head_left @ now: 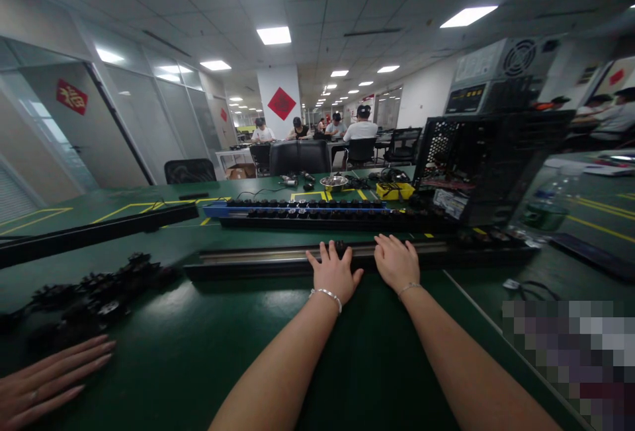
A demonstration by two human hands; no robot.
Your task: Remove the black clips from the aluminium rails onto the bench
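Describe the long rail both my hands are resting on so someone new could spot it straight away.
On the green table, look just before the black computer case. The long dark rail lies crosswise under the left hand and right hand. Unlike the blue-edged strip behind, it has a shiny metal groove.

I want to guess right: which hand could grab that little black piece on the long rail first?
Probably the left hand: its fingertips lie right beside the small black part on the rail. The right hand rests on the rail a little farther off.
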